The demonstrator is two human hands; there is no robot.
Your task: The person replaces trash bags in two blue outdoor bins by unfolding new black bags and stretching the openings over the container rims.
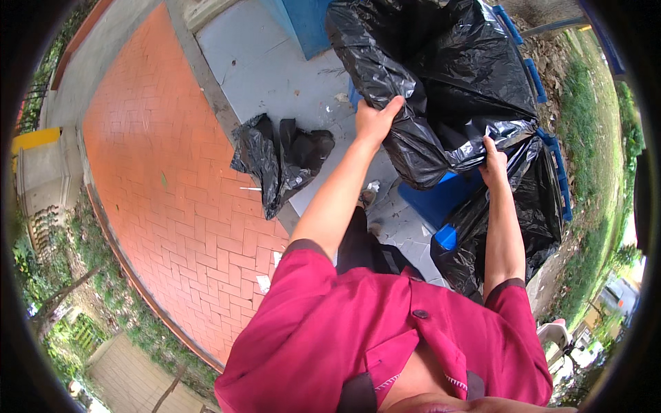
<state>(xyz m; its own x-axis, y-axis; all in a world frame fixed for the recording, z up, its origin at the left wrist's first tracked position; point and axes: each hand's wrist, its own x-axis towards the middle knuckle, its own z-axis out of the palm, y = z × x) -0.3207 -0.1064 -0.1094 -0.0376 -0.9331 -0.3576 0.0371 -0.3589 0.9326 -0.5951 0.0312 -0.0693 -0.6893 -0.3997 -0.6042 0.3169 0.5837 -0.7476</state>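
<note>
A black plastic bin liner (pixel 470 67) lines the inside of a blue waste bin (pixel 535 80), its edge folded outward over the rim. My left hand (pixel 376 117) pinches the folded plastic on the left side, thumb on top. On the near side my right hand (pixel 494 162) grips the liner's edge, with the thumb laid over the plastic. Most of the bin's body is hidden under the liner. Close beside my right forearm, a second bin with a blue rim (pixel 556 175) holds another black bin liner (pixel 537 211).
A crumpled black plastic bag (pixel 281 160) lies across the grey slab (pixel 258 67) and the orange brick paving (pixel 170 170). A blue panel (pixel 310 26) stands at the top. Grass (pixel 583 103) and dry leaves border the bins on the right. Paper scraps (pixel 263 283) lie near my left side.
</note>
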